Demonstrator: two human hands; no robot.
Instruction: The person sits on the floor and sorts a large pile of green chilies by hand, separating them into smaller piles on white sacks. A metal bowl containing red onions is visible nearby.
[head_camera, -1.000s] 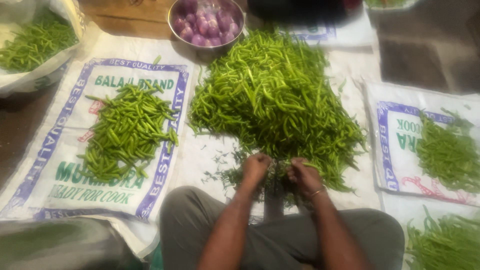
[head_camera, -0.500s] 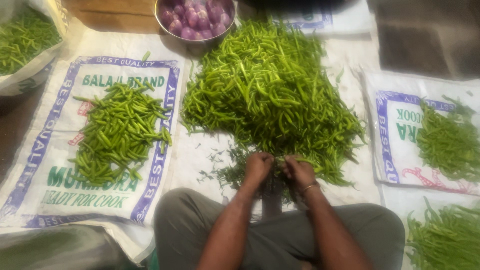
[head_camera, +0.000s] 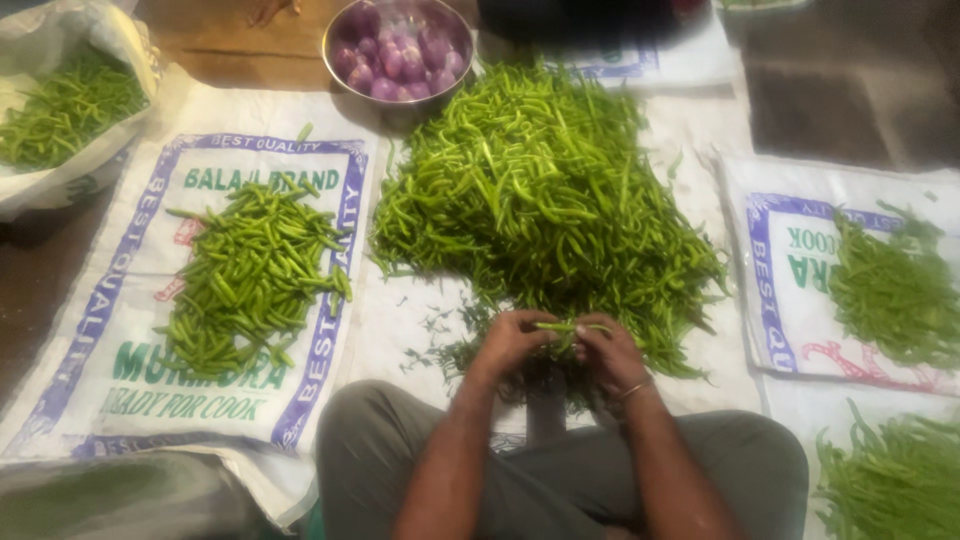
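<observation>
Since a second ago, both hands have lifted slightly from the near edge of the pile and now pinch a single green chilli (head_camera: 562, 326) between them, held crosswise; the view itself has shifted a little. At far left an open white bag (head_camera: 75, 110) holds loose green chillies. Next to it a printed white sack (head_camera: 120, 300) lies flat with a small heap of sorted chillies (head_camera: 250, 275) on it. Beyond that, at the top, a steel bowl (head_camera: 345, 85) holds small purple onions (head_camera: 400, 55). The big central pile of green chillies (head_camera: 540, 190) spreads over a white sheet (head_camera: 405, 315), with plucked stems (head_camera: 450, 345) scattered at its near edge. The left hand (head_camera: 512, 340) is curled narrow, fingertips closed on one end of the chilli; the right hand (head_camera: 608, 352), with a thin bangle at the wrist, is likewise closed on the other end. Both hands sit just above the person's grey-trousered knees (head_camera: 560, 475). To the right another printed sack (head_camera: 780, 270) carries a heap of thin green stalks (head_camera: 890, 290), and more greens (head_camera: 890, 480) lie at the lower right corner.
</observation>
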